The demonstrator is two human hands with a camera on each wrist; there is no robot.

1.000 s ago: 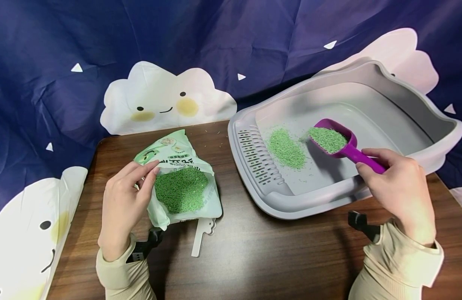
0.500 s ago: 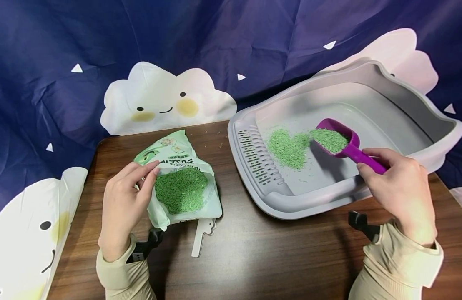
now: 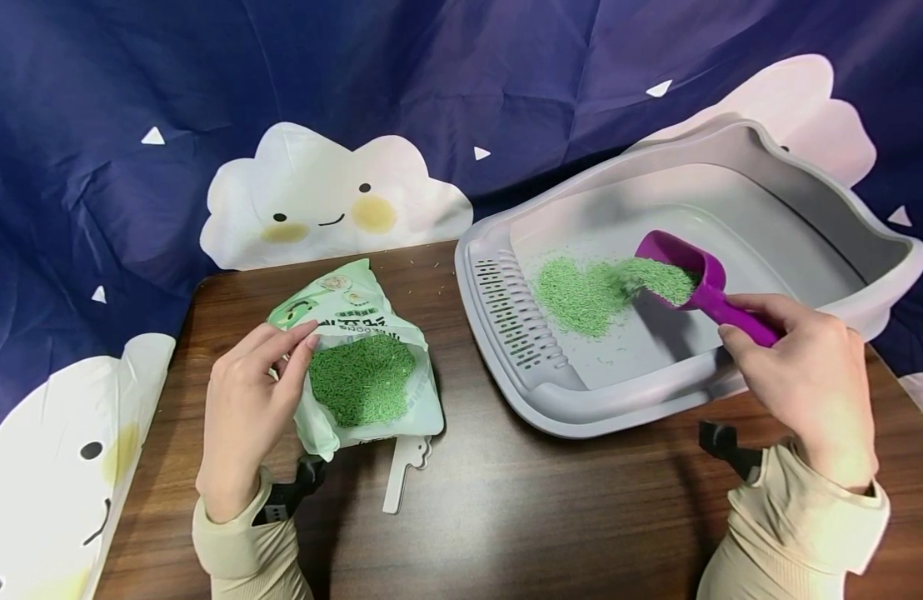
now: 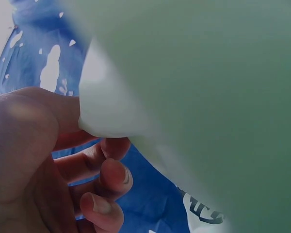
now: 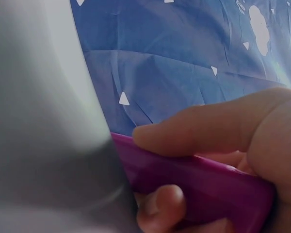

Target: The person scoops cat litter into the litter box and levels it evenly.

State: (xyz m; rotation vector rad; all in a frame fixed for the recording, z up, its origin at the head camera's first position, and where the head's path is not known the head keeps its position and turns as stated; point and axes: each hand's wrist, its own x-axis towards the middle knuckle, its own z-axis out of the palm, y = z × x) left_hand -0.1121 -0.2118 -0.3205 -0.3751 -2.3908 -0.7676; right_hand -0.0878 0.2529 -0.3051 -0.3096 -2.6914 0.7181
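Observation:
My right hand point(image 3: 806, 367) grips the handle of a purple scoop point(image 3: 720, 304), also close up in the right wrist view. Green pellets point(image 3: 667, 282) fill part of the scoop and spill over its front lip. They fall onto a pile of pellets point(image 3: 577, 296) on the floor of a grey litter box point(image 3: 581, 421). On the left, my left hand point(image 3: 251, 400) pinches the edge of an opened pale green bag point(image 3: 424, 408) between thumb and fingers. More green pellets point(image 3: 364, 379) show through the bag's mouth. The bag hides much of the left wrist view.
A flat whitish piece with a handle point(image 3: 397, 483) lies partly under the bag on the brown wooden table point(image 3: 521, 508). A few stray pellets lie behind the bag. Dark blue fabric point(image 3: 544, 83) with white clouds hangs behind the table.
The scoop has shifted slightly right and tipped further, with more pellets pouring out. The pile in the litter box has spread to the right. My left hand and the bag stay put.

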